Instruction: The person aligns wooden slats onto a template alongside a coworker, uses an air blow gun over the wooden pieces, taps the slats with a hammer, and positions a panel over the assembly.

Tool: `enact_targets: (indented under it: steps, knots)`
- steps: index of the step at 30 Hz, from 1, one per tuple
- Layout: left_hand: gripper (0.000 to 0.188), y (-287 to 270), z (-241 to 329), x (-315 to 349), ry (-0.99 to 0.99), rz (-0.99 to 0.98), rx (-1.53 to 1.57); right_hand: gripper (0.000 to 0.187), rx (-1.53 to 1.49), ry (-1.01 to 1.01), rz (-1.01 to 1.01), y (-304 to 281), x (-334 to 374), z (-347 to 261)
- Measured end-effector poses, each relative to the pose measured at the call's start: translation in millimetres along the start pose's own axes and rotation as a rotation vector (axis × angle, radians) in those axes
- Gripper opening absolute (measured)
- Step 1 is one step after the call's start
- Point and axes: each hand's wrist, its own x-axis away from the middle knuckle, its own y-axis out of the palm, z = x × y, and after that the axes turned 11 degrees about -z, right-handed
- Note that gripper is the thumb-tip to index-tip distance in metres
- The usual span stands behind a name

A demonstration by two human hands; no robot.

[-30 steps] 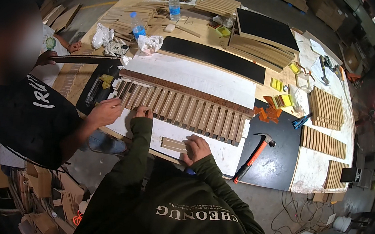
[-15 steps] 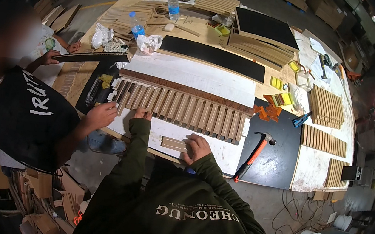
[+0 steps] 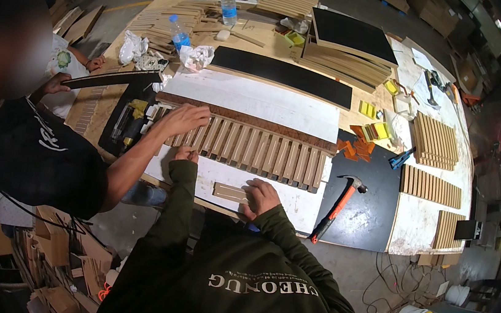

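A row of upright wooden slats (image 3: 251, 150), with pale glue lines down them, lies against a brown board (image 3: 248, 121) on a white sheet. At the near end of a slat toward the row's left, my left hand (image 3: 186, 154) has its fingers closed. My right hand (image 3: 263, 198) grips the right end of a short wooden piece (image 3: 230, 192) marked with a pale line, thumb on the near side and fingers on the far side. A co-worker's hand (image 3: 188, 118) rests on top of the slats at the left, beyond my left hand.
A claw hammer (image 3: 340, 207) with an orange handle lies on a black board at my right. Slatted panels (image 3: 434, 140) are stacked farther right. Across the table are a long black-topped board (image 3: 281, 76), stacked black panels (image 3: 353, 41) and two water bottles (image 3: 228, 7).
The co-worker's hand has moved from the row's near left corner up and right onto the slats. My hands hold their places, and the view has shifted slightly.
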Motion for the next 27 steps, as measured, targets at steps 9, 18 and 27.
enact_targets:
  steps: [9,18,27]
  knots:
    - [0.027,11,34,10,0.036,-0.059,-0.174,0.047,0.014,0.015,-0.009,2,-1,2]
    - [0.023,14,37,-1,0.066,-0.033,-0.309,0.047,0.009,0.005,0.005,2,0,1]
    - [0.027,-3,33,18,0.085,-0.083,-0.316,0.044,-0.006,0.009,-0.001,0,0,-1]
